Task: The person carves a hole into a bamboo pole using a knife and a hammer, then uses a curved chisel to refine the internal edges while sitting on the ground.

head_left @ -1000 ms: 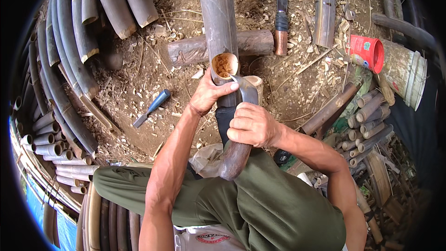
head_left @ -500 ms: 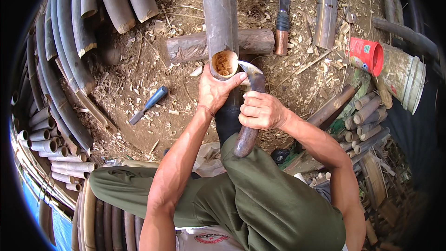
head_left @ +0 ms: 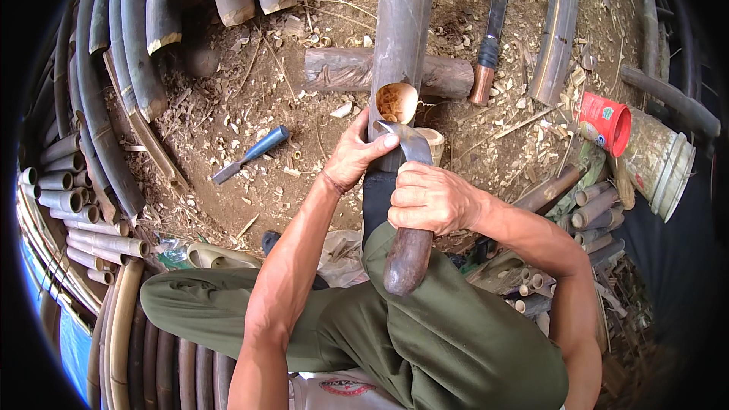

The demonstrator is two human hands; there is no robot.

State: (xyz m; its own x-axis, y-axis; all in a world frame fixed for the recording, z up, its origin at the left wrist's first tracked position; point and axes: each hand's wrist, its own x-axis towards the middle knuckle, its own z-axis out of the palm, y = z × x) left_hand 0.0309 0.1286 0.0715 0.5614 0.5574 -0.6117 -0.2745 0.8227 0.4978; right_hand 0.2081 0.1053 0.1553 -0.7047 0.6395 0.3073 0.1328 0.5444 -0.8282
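Observation:
A thick grey bamboo pole points toward me with its cut, hollow end up; the inner wall is brown and rough. My left hand is wrapped round the pole's left side below that mouth, its thumb reaching across to the blade. In my right fist is a hooked knife with a dark, rounded wooden handle. Its curved blade lies just below the mouth's near rim, tip pointing left beside my left thumb. The handle's butt hangs over my raised knee.
A short log lies crosswise under the pole. A blue-handled chisel lies at left, a sheathed-looking long blade at right. Bamboo lengths are stacked at left. A red tub and dirty white bucket stand right. Shavings litter the ground.
The knife has come toward me, its blade now below the mouth's near rim. Curled shavings that filled the mouth no longer show there. My left hand still holds the pole; the view has shifted.

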